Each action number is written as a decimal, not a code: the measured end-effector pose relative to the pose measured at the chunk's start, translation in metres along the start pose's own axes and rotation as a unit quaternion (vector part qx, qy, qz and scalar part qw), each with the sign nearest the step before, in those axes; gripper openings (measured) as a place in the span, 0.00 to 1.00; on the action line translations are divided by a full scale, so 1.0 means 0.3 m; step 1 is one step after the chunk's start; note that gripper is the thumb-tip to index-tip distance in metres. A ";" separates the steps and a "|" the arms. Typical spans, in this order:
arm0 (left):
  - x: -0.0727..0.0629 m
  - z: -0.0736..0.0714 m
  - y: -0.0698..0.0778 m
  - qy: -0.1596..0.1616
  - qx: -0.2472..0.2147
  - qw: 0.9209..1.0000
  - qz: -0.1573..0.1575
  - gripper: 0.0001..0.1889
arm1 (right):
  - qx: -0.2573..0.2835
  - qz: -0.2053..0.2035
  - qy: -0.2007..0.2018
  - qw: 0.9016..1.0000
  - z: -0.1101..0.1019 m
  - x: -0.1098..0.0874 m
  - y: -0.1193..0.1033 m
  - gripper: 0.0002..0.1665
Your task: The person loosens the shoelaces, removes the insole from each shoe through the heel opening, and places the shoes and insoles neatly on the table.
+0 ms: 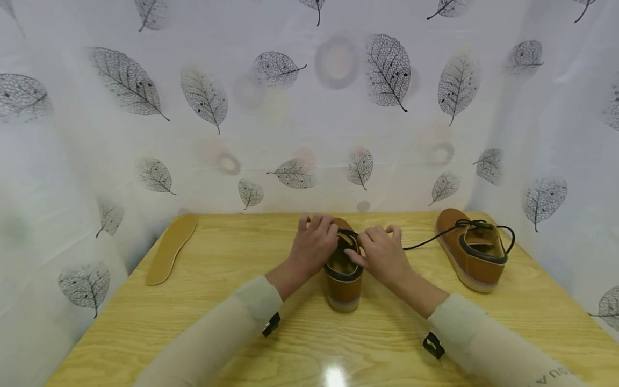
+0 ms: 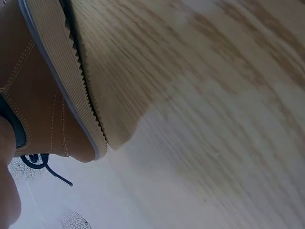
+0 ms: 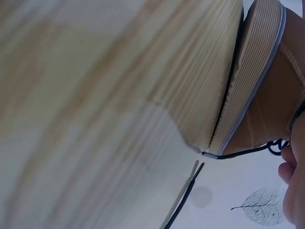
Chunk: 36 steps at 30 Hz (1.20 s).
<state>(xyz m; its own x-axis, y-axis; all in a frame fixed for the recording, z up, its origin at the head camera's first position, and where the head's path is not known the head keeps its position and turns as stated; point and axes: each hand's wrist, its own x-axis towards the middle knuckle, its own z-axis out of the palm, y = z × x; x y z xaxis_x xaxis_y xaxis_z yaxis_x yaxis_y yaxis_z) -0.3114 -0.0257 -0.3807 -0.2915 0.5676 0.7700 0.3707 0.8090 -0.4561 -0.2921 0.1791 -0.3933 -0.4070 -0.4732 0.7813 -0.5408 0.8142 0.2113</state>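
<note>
A brown shoe (image 1: 344,290) with a dark collar and black laces stands upright on the table, heel toward me. My left hand (image 1: 314,244), fingers bent, grips the left side of its opening near the laces; the thumb is hidden. On the opposite side my right hand (image 1: 384,255) holds the edge, its thumb reaching over the opening and its fingers curled beside the laces. The black lace (image 2: 33,162) forms a loop above the toe in the left wrist view. In the right wrist view, a lace end (image 3: 233,154) hangs past the toe near the sole.
At the right stands the matching brown shoe (image 1: 476,263), its black lace (image 1: 425,243) trailing left over the table. A tan insole (image 1: 171,250) lies at the far left of the wooden table (image 1: 232,344). Behind hangs a leaf-patterned curtain (image 1: 309,123).
</note>
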 end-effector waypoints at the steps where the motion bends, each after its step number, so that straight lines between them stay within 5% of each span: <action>1: -0.001 -0.003 -0.001 -0.007 -0.003 1.000 -0.005 0.12 | 0.001 0.001 0.001 1.000 0.000 0.001 -0.005 0.21; 6: 0.000 -0.036 -0.007 -0.047 -0.087 0.994 -0.044 0.12 | -0.010 0.013 0.013 1.000 0.004 0.008 -0.028 0.12; 10: 0.015 -0.085 -0.005 -0.075 -0.196 0.977 -0.043 0.11 | -0.018 0.014 0.022 0.999 0.005 0.007 -0.035 0.10; 15: 0.054 -0.133 0.004 -0.193 -0.245 0.950 -0.021 0.12 | -0.016 0.017 0.027 0.999 0.008 0.003 -0.038 0.11; 20: 0.088 -0.122 0.014 -0.351 -0.249 0.902 -0.039 0.11 | -0.015 0.025 0.016 0.999 0.009 -0.006 -0.044 0.11; 23: 0.102 -0.103 0.022 -0.419 -0.245 0.873 -0.051 0.09 | -0.017 0.031 0.005 0.999 0.008 -0.007 -0.047 0.10; 26: 0.118 -0.089 0.037 -0.473 -0.218 0.852 -0.053 0.08 | -0.010 0.041 -0.006 0.999 0.004 -0.005 -0.048 0.10; 32: 0.156 -0.079 0.079 -0.542 -0.159 0.824 -0.045 0.12 | 0.003 0.075 -0.049 0.996 -0.014 -0.012 -0.050 0.12; 36: 0.168 -0.075 0.093 -0.558 -0.146 0.815 -0.056 0.12 | -0.010 0.075 -0.077 0.994 -0.021 -0.019 -0.048 0.10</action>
<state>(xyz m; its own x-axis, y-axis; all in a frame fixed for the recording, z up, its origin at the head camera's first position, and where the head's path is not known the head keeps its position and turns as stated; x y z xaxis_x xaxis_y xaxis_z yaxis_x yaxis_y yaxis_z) -0.2960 0.0220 -0.3447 -0.8980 0.4096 -0.1606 0.4332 0.8868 -0.1609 -0.2773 0.1723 -0.3972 -0.5909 -0.3901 0.7061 -0.4508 0.8856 0.1120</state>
